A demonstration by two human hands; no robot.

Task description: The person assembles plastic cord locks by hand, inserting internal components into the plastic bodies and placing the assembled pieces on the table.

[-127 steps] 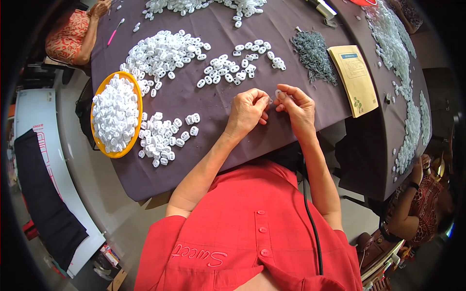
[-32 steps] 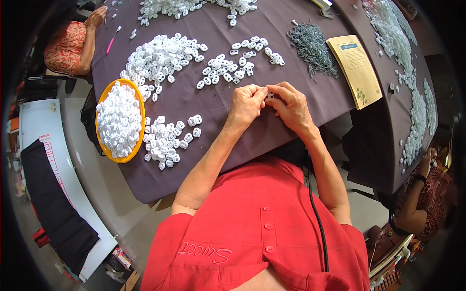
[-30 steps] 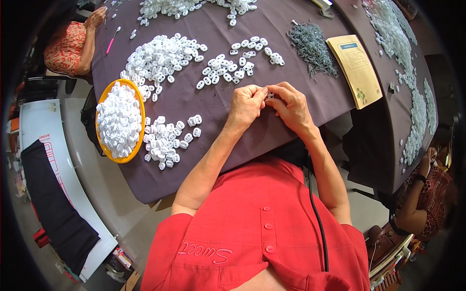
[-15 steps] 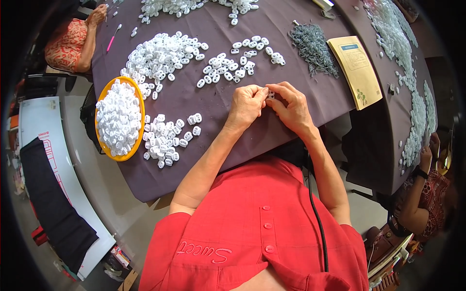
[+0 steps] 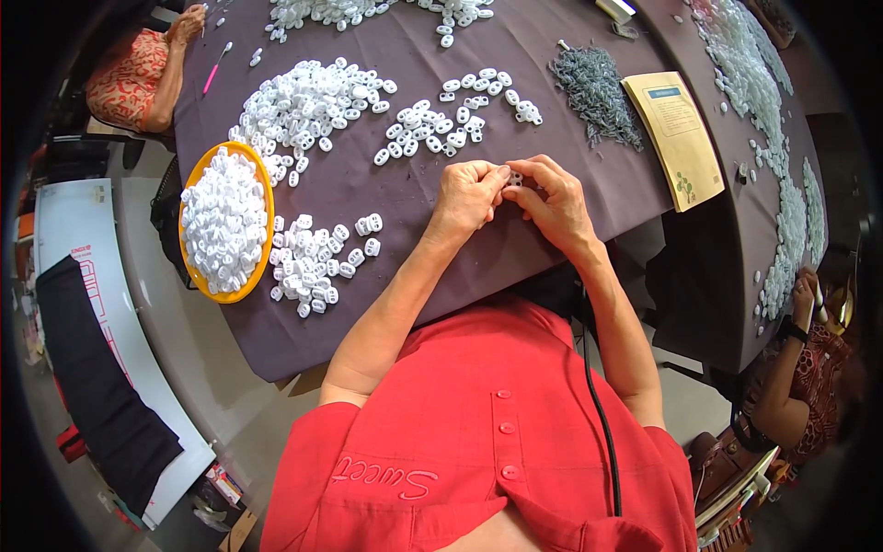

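My left hand (image 5: 467,195) and my right hand (image 5: 555,199) meet above the near edge of the table, fingers pinched together. Between the right thumb and fingers sits a small white oval plastic piece with two holes (image 5: 516,179), mostly covered. The left thumb and forefinger press against its left side; whatever they pinch is hidden. Just beyond my hands lies a loose group of the same two-hole pieces (image 5: 421,127). A pile of small translucent grey plastic parts (image 5: 596,92) rests farther off to the right.
To the left, an orange-rimmed tray (image 5: 270,204) is heaped with white pieces, with more piles (image 5: 308,101) (image 5: 313,262) around it. A tan booklet (image 5: 676,138) lies right of the grey parts. A pink-handled tool (image 5: 213,75) lies far left. Other people sit at both sides.
My hands stay together in nearly the same spot, with only slight finger movement around the white piece. At the right, another person's hand has shifted slightly.
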